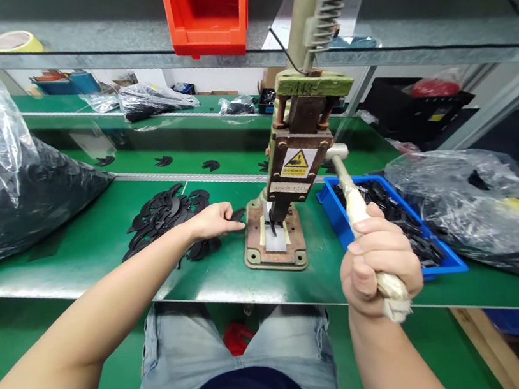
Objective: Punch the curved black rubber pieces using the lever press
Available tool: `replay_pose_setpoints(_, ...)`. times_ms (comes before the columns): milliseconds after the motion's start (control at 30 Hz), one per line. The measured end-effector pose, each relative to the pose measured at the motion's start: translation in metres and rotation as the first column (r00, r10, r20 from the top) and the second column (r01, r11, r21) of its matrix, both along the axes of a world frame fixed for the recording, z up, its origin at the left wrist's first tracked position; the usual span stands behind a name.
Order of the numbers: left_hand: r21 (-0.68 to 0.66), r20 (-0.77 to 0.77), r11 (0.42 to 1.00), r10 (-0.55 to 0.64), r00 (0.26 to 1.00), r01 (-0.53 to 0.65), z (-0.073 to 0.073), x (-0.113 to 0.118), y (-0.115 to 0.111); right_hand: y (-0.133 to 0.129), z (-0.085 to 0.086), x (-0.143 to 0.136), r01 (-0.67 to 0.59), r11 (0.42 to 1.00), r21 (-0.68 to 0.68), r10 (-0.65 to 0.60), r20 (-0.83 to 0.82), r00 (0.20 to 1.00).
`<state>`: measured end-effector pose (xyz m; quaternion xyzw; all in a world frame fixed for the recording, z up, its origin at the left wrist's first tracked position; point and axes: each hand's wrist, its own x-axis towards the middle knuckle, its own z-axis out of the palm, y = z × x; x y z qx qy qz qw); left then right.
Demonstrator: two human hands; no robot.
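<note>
Straight ahead, the left hand (212, 221) reaches to the plate (251, 247) of the press (299, 140), thumb and finger pinching a black piece (236, 216) just left of it. The right hand (379, 259) wraps its fingers round the taped handle (355, 201). Some green table (230, 280) lies between plate and near edge (255, 302). A black pile (166, 214) sits left; a blue bin (339, 220) crowds the right.

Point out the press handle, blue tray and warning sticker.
Press handle (350, 188), head view: its upper shaft.
Blue tray (338, 218), head view: its left wall.
Warning sticker (299, 160), head view: its yellow triangle.
</note>
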<state>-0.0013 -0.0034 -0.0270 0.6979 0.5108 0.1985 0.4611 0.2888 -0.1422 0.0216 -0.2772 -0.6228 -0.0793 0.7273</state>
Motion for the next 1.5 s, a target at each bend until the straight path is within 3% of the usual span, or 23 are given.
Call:
replay_pose_setpoints(100, -0.052, 0.147, 0.997, 0.060, 0.987, -0.053, -0.007, 0.013, -0.002, 0.000, 0.000, 0.000, -0.012, 1.000, 0.005, 0.012, 0.002, 1.000)
replay_pose_setpoints(200, -0.107, 0.302, 0.979, 0.201, 0.932, -0.176, -0.013, 0.027, -0.006, -0.001, 0.001, 0.000, -0.017, 1.000, 0.001, 0.017, 0.011, 1.000)
replay_pose_setpoints(333, -0.245, 0.426, 0.964, 0.200, 0.882, -0.100, -0.019, 0.041, -0.009, -0.001, 0.002, 0.001, -0.012, 1.000, -0.008, 0.012, 0.029, 0.999)
replay_pose_setpoints(633, -0.163, 0.363, 0.987, 0.047, 0.931, 0.014, -0.019, 0.055, 0.004, 0.000, 0.002, 0.000, 0.011, 1.000, -0.009, -0.010, 0.025, 1.000)
replay_pose_setpoints(967, -0.274, 0.370, 0.954, -0.008, 0.929, 0.117, -0.027, 0.056, 0.018, -0.001, 0.000, -0.001, 0.004, 1.000, -0.004, -0.004, -0.004, 1.000)
replay_pose_setpoints(1200, -0.303, 0.299, 0.949, 0.009, 0.954, 0.086, -0.023, 0.057, 0.020, -0.002, 0.002, -0.002, 0.021, 0.999, -0.029, -0.021, -0.014, 1.000)
replay_pose_setpoints(1500, -0.469, 0.166, 0.883, 0.068, 0.984, 0.018, -0.010, 0.063, 0.018, 0.000, 0.003, -0.004, 0.024, 1.000, -0.012, -0.024, 0.004, 1.000)
